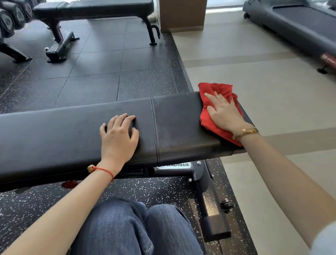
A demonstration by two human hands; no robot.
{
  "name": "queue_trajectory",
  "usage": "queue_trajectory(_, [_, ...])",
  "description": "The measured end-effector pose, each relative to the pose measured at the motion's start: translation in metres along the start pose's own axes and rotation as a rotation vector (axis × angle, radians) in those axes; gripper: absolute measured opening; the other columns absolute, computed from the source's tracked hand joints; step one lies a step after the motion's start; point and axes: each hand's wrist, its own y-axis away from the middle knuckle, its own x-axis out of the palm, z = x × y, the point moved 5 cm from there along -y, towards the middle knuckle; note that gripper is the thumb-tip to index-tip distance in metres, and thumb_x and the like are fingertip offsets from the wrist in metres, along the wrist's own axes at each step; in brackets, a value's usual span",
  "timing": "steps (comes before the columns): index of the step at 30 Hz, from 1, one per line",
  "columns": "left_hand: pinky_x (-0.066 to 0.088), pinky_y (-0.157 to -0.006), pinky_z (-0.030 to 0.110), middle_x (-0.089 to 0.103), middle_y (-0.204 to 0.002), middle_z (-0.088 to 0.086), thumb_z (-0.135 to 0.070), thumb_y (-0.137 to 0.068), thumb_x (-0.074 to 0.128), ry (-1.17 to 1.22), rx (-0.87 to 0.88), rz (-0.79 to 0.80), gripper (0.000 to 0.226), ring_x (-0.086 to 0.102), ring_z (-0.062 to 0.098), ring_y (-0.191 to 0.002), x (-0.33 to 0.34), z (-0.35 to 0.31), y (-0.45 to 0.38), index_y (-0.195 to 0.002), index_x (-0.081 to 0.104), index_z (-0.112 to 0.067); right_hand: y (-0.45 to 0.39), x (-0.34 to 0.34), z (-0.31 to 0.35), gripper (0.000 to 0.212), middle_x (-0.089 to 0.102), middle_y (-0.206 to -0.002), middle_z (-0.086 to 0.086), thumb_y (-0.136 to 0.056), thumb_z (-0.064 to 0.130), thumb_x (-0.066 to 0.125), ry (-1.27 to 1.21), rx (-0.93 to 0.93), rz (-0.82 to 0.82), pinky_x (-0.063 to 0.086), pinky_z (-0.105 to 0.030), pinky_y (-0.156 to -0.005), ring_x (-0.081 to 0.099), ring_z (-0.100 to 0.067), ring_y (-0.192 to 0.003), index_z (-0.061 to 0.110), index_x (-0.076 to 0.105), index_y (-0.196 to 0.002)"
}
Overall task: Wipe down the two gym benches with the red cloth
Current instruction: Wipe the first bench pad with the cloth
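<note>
1. Near bench (71,135): its long axis runs left to right across my front; the red cloth (216,106) lies at its right end, overhanging the end edge, so the unwiped length lies to the left of the cloth.
2. My right hand (225,113): fingers straight and spread, palm pressing flat on the cloth, nothing pinched; it is the hand nearer the cloth.
3. My left hand (119,137): fingers loosely bent, tips resting on the pad near the seam (154,128), holding nothing.
4. Far bench (94,8): well apart across the dark floor; by my judgement not yet reached.
</note>
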Motion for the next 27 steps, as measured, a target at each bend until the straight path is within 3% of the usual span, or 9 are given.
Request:
queue_trajectory(5, [0.023,-0.115,0.052,0.05,-0.144,0.001,-0.025,-0.095,0.049,-0.016,-0.001,0.017,0.039,0.038,0.022,-0.138,0.0,-0.003,0.001,-0.133,0.055,-0.02,0.045,0.006,-0.024,0.053,0.014,-0.163,-0.002,-0.1,0.029,0.033,0.014,-0.02,-0.028,-0.005,-0.043,-0.121,0.01,-0.017,-0.151,0.036,0.022,-0.152])
queue_trajectory(15, [0.023,-0.115,0.051,0.051,-0.142,0.0,-0.027,-0.094,0.049,-0.014,-0.007,0.018,0.039,0.039,0.021,-0.136,-0.002,-0.004,0.0,-0.132,0.054,-0.022,-0.041,-0.008,-0.032,0.053,0.009,-0.163,-0.006,-0.101,0.03,0.028,0.029,0.135,0.002,-0.006,-0.044,-0.122,0.007,-0.02,-0.151,0.028,0.02,-0.153])
queue_trajectory(23, [0.025,-0.112,0.054,0.052,-0.14,0.002,-0.025,-0.092,0.05,-0.03,-0.003,0.014,0.039,0.041,0.023,-0.135,0.001,-0.005,0.0,-0.13,0.056,-0.02,0.058,-0.006,-0.041,0.053,0.016,-0.162,-0.004,-0.1,0.025,0.037,0.007,-0.022,-0.078,0.003,-0.045,-0.122,0.012,-0.018,-0.15,0.033,0.026,-0.151])
queue_trajectory(27, [0.026,-0.112,0.058,0.052,-0.14,0.005,-0.022,-0.092,0.05,-0.045,-0.001,0.018,0.039,0.041,0.026,-0.135,0.003,-0.007,0.0,-0.131,0.055,-0.018,0.07,-0.002,-0.027,0.052,0.015,-0.162,-0.004,-0.101,0.026,0.037,0.02,-0.057,-0.072,-0.004,-0.041,-0.122,0.011,-0.018,-0.15,0.034,0.026,-0.151])
